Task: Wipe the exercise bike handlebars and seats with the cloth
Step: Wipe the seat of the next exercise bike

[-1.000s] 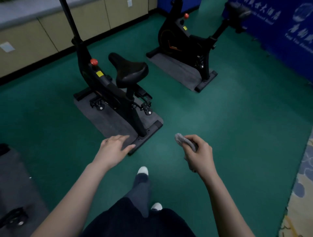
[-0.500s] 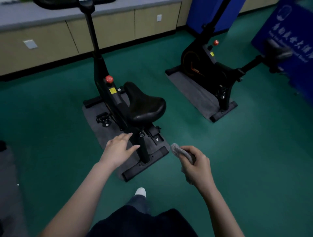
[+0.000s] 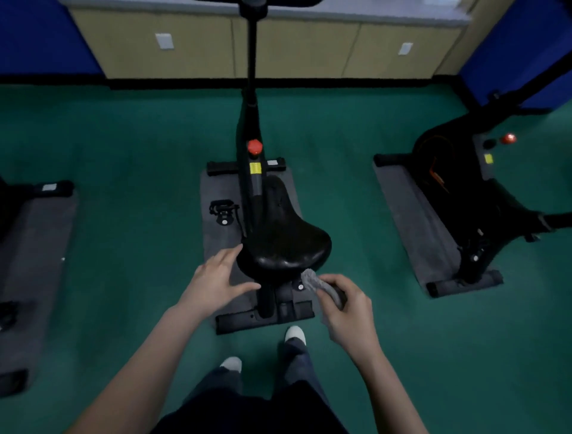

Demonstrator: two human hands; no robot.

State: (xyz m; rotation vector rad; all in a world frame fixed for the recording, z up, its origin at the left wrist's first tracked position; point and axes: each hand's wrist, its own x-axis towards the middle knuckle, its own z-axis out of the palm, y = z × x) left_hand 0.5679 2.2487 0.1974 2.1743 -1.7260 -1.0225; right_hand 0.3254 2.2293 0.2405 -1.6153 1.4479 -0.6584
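From the head camera, you stand just behind the middle exercise bike [image 3: 252, 173], its black seat [image 3: 284, 238] right in front of you. Your left hand [image 3: 216, 280] is open with fingers spread, empty, its fingertips at the seat's left rear edge; whether they touch it is unclear. Your right hand [image 3: 346, 306] is closed around the grey cloth [image 3: 315, 283], whose bunched end pokes up just below the seat's rear right edge. The bike sits on a grey mat [image 3: 216, 229] on the green floor [image 3: 133, 186], a second bike [image 3: 464, 198] to your right.

handlebars [image 3: 257, 3] cropped by top edge
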